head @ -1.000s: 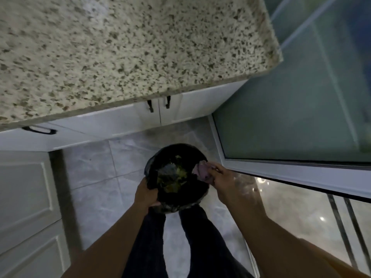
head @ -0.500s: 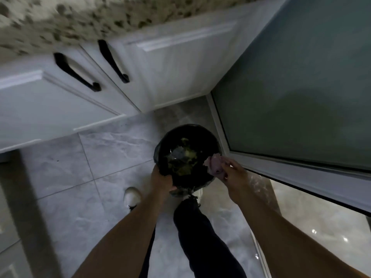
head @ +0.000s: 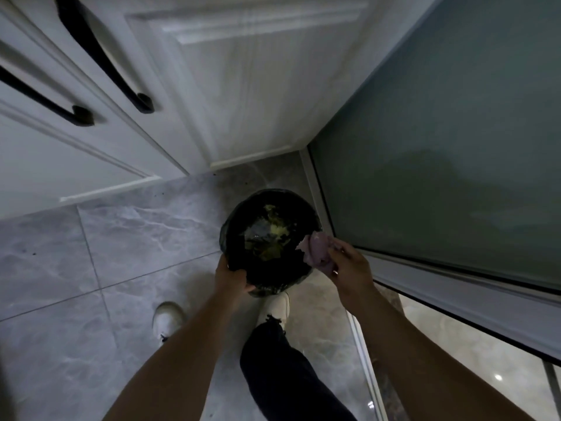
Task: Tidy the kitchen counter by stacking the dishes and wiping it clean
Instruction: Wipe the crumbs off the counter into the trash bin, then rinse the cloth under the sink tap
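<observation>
The near rim of a black-lined bin [head: 231, 235] is gripped by the left hand [head: 230, 279], its fingers curled over the liner's edge. A crumpled purple cloth [head: 317, 250] is pinched in the right hand [head: 349, 268], the fingers bunched round it, and is held at the bin's right rim. Yellow-green scraps [head: 270, 235] are seen inside the bin, between the two hands. Grey marbled floor tiles [head: 136, 238] lie left of the left hand; white cabinet doors [head: 243, 86] with black handles [head: 103, 56] stand beyond both hands, and a frosted glass door [head: 440, 147] is seen right of the right hand
</observation>
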The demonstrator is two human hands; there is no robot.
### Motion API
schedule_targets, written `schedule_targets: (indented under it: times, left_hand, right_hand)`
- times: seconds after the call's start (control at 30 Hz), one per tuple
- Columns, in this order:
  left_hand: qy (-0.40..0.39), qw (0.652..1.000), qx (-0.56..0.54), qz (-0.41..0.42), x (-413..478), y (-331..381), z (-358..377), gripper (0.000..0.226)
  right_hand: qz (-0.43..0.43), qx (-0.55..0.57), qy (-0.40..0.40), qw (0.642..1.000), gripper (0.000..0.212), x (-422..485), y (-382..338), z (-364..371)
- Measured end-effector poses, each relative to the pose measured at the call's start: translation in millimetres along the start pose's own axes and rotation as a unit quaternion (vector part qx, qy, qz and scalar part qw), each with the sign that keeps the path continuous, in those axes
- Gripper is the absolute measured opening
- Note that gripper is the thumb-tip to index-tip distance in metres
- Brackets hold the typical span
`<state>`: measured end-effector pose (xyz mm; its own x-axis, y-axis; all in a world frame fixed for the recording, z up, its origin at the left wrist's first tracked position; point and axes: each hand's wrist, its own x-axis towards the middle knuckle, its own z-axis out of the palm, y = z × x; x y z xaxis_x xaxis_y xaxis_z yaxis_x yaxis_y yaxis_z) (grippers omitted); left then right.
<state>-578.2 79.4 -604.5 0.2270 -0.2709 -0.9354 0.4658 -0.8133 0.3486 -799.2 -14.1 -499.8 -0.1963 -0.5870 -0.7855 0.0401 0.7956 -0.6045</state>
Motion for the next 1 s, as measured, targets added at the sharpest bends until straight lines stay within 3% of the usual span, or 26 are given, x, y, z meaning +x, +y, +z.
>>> schedule_targets:
  times: [0.2,0.37,0.47,0.57,0.77,1.0]
  left_hand:
    - [-0.071,0.997,-0.02,-0.022,-21,-7,-6,0.072]
    - [-0.029,0.999,0.023,-0.026,-68,12,-49,0.082]
    - [-0.016,0.998,0.062,-0.017,-99,22,-98,0.052]
    - [-0.019,0.999,0.034,-0.031,-150,45,-160,0.023]
    - [0.026,0.999,0.027,0.019,-250,72,-263,0.018]
    - [0.043,0.992,-0.116,0.015,-340,62,-330,0.022]
  right_hand:
    - [-0.002,0.004,-0.001,1.0,0.025,-23,-6,2]
    - [0.0,0.019,-0.014,1.0,0.025,-68,-21,8]
    - [0.003,0.017,-0.022,1.0,0.025,-100,-38,16]
    - [0.002,0.001,-0.027,1.0,0.025,-137,-60,27]
    - [-0.005,-0.023,-0.076,0.997,0.023,-212,-94,60]
    - [-0.023,-0.08,-0.139,0.987,0.022,-275,-127,120]
